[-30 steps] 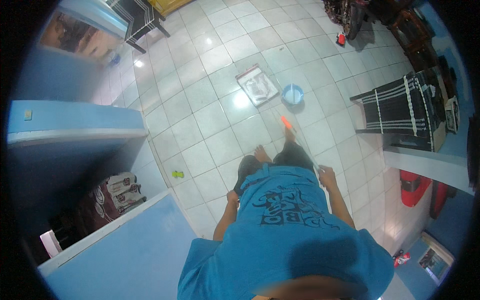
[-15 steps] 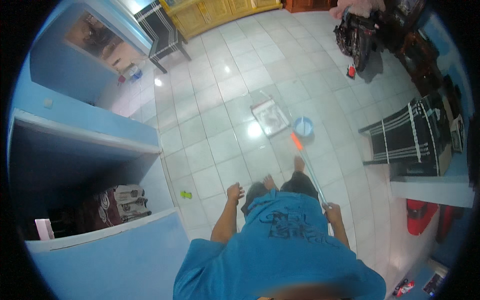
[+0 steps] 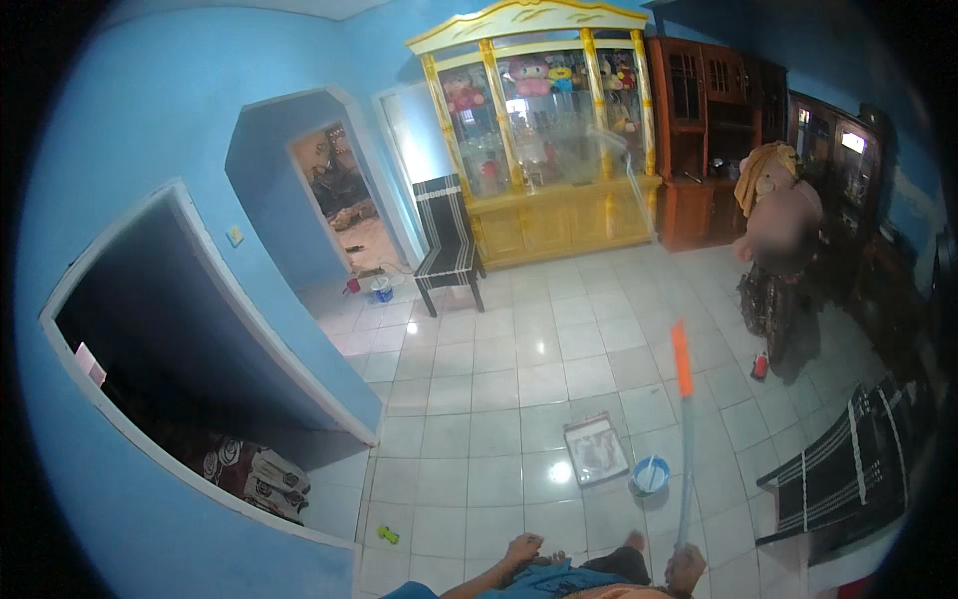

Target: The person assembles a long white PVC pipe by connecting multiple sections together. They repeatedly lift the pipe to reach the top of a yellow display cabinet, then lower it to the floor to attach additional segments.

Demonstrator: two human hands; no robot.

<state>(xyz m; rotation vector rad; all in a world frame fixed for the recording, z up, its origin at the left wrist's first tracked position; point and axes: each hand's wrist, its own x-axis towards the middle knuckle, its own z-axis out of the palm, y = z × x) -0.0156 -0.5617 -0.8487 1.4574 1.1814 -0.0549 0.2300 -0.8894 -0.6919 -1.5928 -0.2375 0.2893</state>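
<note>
Fingers of our right hand point(image 3: 685, 571) grasp the pole point(image 3: 687, 449), already raised right of the bucket point(image 3: 651, 481), while our left hand point(image 3: 522, 549), left of it, looks loose and empty; what remains we cannot tell.

No words, numbers or signs can be read, whether on the long pale-blue pole point(image 3: 688, 454) with an orange end, the round blue bucket point(image 3: 652, 490) or the flat, square, whitish packet point(image 3: 597, 451).
</note>
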